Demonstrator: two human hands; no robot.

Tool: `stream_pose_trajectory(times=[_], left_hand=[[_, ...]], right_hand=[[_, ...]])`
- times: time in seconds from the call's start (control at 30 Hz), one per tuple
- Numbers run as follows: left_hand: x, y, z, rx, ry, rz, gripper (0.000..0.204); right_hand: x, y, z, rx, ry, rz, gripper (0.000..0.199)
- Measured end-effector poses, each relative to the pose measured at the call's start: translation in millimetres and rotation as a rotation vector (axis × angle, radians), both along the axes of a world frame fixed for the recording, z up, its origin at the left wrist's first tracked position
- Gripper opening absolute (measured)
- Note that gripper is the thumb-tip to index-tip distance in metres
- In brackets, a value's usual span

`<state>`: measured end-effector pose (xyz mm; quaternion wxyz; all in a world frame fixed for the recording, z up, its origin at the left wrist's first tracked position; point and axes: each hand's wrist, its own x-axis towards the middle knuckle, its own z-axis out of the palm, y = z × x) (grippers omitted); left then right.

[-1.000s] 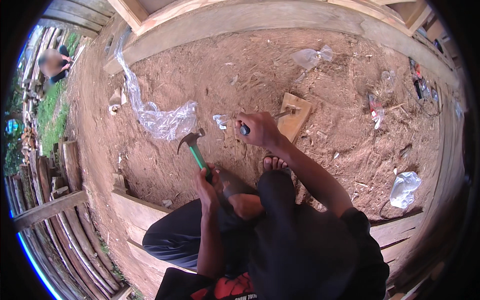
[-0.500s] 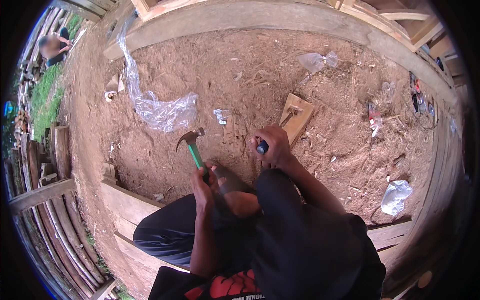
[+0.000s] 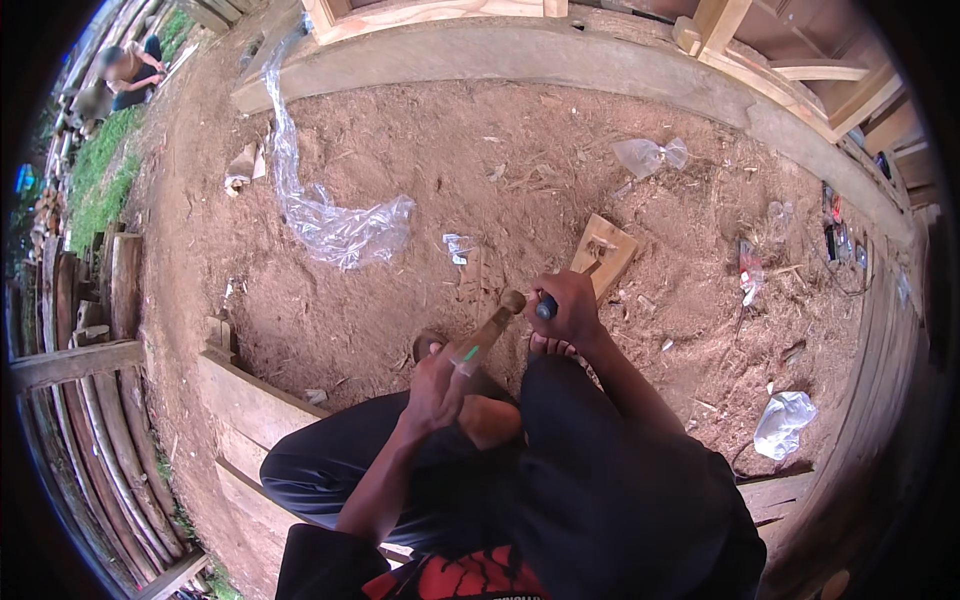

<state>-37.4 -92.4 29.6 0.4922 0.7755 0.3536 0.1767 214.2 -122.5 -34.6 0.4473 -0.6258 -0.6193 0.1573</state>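
Head view: left hand [image 3: 432, 388] clenched round hammer [image 3: 487, 335], head beside right hand [image 3: 570, 308] gripping chisel [image 3: 546, 306]

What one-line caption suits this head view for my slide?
Seated on sandy ground, left hand swings a hammer toward a dark-handled tool in the right hand.

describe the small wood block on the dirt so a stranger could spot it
Start at the dirt floor inside the timber frame, then find the right hand. Just beyond it lies the small wood block, flat and pale, the only squared board among clear plastic scraps.
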Motion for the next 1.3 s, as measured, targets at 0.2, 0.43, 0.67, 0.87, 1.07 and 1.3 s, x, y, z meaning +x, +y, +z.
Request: stream_pose_trajectory(times=[0.2, 0.43, 0.67, 0.87, 1.07, 1.3], left_hand=[[2.6, 0.4, -2.1, 0.047, 0.07, -0.107, 0.022], [0.5, -4.0, -9.5, -0.026, 0.07, -0.128, 0.026], [0.5, -4.7, -8.8, -0.058, 0.078, -0.118, 0.031], [-8.2, -1.9, -33.0, 0.182, -0.014, -0.212, 0.031], [5.8, -4.3, -47.5, 0.263, 0.061, -0.185, 0.035], [6.8, 2.1, -33.4, 0.287, 0.028, -0.267, 0.039]], right_hand=[[0.0, -3.7, 3.0, 0.116, 0.046, 0.031, 0.011], [0.9, -8.7, -7.5, 0.126, -0.009, 0.048, 0.016], [0.5, -10.0, 1.1, 0.098, 0.0, 0.08, 0.016], [5.1, -9.7, -11.3, 0.028, 0.043, 0.039, 0.012], [5.0, -6.0, -9.5, 0.054, 0.02, 0.057, 0.004], [4.7, -5.4, -12.1, 0.057, 0.014, 0.058, 0.005]])
